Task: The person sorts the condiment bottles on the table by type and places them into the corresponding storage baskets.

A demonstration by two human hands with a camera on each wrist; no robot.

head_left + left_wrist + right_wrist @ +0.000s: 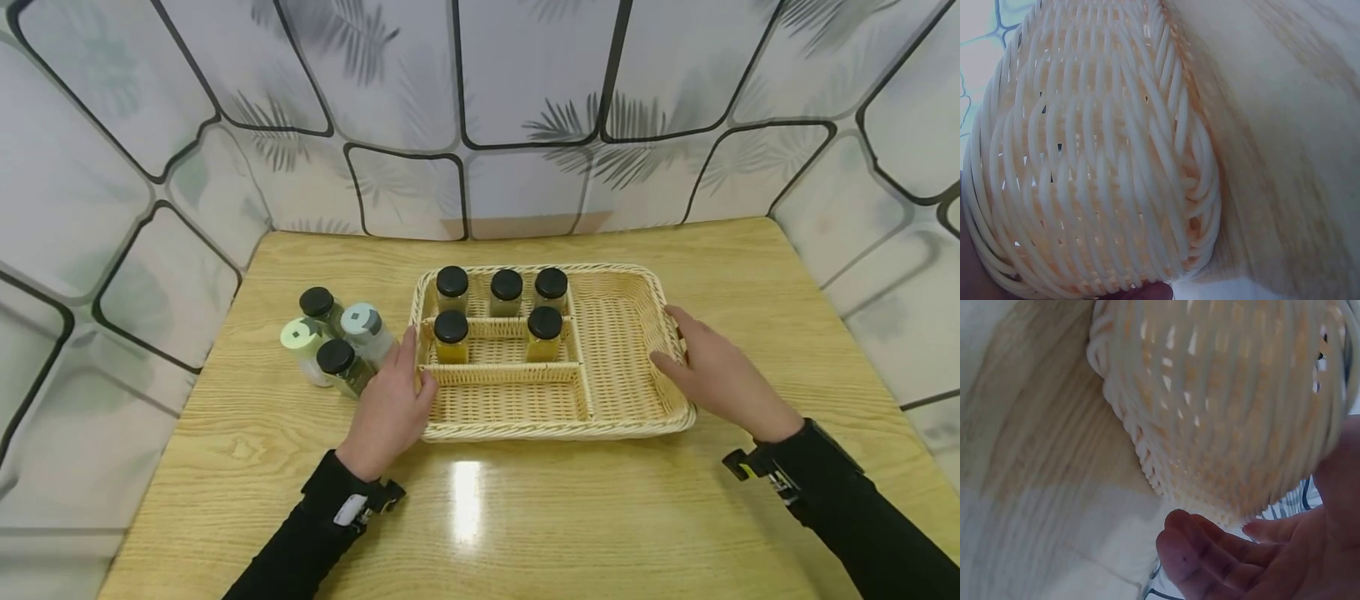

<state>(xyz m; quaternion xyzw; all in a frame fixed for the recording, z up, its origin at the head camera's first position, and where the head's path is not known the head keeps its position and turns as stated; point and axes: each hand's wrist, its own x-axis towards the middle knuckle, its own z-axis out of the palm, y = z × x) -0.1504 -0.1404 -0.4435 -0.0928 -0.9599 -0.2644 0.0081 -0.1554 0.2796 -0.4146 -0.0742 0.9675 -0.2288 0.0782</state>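
A pale woven basket [510,433] with compartments lies on the table. My left hand [390,408] holds its left end, thumb over the rim and fingers on the outer side. At the opposite end my right hand [723,375] grips the rim, its thumb toward the inside and its fingers outside. Close up, the left wrist view shows the woven wall [1085,144]; fingers [1229,556] appear below the wall in the right wrist view. Black-lidded jars stand in the basket: three in the back compartment, including one [506,292], and two yellow-filled ones, including one [544,333], in the middle compartment.
Left of the basket stands a cluster of several jars, near my left hand: a green-lidded jar [302,342], a white-lidded jar [366,329] and black-lidded ones [341,362]. The wooden table [562,517] is bordered by patterned cloth walls [532,75] at the back and sides.
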